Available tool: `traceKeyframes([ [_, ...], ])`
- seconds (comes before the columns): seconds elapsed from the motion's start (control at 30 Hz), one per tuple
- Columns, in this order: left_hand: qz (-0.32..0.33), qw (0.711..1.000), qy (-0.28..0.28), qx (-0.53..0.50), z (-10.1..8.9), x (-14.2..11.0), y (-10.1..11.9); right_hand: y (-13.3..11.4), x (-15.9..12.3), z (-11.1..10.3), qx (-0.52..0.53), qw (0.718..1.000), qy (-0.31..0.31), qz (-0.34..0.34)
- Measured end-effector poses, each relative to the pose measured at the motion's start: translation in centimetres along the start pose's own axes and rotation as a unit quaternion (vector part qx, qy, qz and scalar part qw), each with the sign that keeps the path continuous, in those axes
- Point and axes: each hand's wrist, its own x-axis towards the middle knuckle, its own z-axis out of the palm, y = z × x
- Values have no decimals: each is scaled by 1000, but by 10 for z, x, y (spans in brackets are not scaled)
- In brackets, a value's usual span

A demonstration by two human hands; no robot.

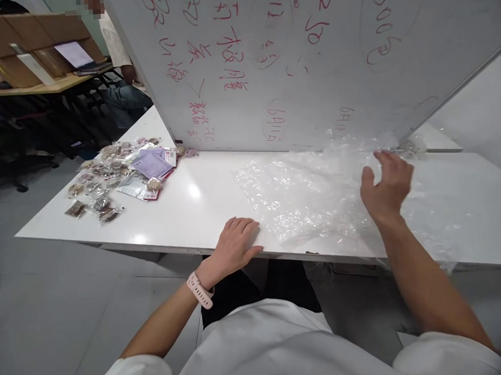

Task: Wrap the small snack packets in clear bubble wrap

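Note:
A crinkled sheet of clear plastic (302, 201) is spread over the right part of the white table (209, 207), with some of it hanging past the front edge. My right hand (388, 184) is over this plastic, thumb apart from the fingers; whether it touches the sheet I cannot tell. Flat on the table's front edge rests my left hand (237, 245), just left of the plastic, with fingers stretched out and nothing in them. A pale pink watch band (200, 290) circles my left wrist.
Several small clear-wrapped packets (101, 185) lie heaped at the table's left, with purple packets (151, 162) among them. A whiteboard (268, 67) with red writing stands along the back. Far left, a person (119, 54) sits near a desk with cardboard boxes (29, 37) and a laptop (76, 56).

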Motion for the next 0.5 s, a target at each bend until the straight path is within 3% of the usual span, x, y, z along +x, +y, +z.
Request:
traceKeyframes([
  [0.03,3,1000,20,-11,4,4,4,-16,-2,-11,31,998,39,-23],
  [0.07,15,999,34,-21,9,10,10,-33,-5,-21,76,995,38,-51],
  [0.1,35,998,40,-30,15,18,16,-50,-8,-28,127,988,-5,-84],
  [0.17,77,995,35,-50,26,32,28,-75,-16,-34,203,950,-170,-164],
  [0.23,98,993,22,-69,34,40,36,-84,-22,-30,207,897,-321,-223],
  [0.27,99,992,17,-76,36,40,37,-80,-23,-24,187,881,-367,-230],
  [0.33,92,992,20,-90,34,31,27,-57,-24,-11,141,881,-403,-203],
  [0.5,3,992,63,-111,4,-22,-36,25,-32,16,55,911,-400,-85],
])
